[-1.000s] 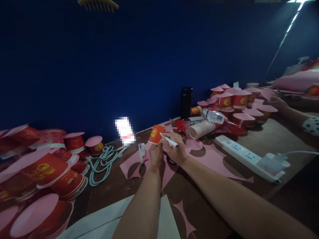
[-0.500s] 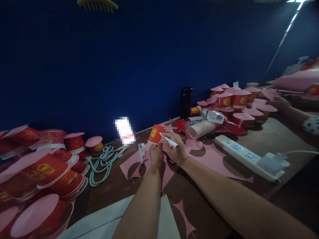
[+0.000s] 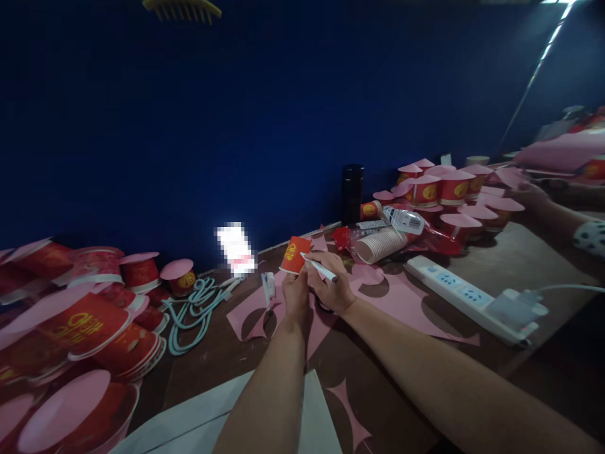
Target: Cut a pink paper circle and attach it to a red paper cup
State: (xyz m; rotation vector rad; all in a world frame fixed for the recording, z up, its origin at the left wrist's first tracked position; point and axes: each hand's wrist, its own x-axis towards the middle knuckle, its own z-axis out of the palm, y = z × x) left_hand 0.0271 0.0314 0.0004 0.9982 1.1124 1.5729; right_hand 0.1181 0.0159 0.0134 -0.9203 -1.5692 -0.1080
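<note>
My left hand (image 3: 296,296) grips a red paper cup (image 3: 295,254) from below, tilted on its side, with yellow marks on the face turned to me. A white marker pen (image 3: 321,268) is pinched in my right hand (image 3: 333,284), its tip at the right side of the cup. Both hands are close together over pink paper scraps (image 3: 326,331) on the brown table. To the left of them lie a white tube and a slim pen (image 3: 268,289). Which fingers of my left hand touch the cup is partly hidden.
Red cups with pink paper discs (image 3: 97,325) crowd the left; more (image 3: 456,188) stand at the back right. A coiled pale cable (image 3: 191,315), a black flask (image 3: 353,194), stacked cups (image 3: 382,244) and a power strip (image 3: 466,293) lie around. Another person's hand (image 3: 534,198) is far right.
The marker has shifted very slightly against the cup, and its back end sits a little further left. My left hand keeps its hold on the cup.
</note>
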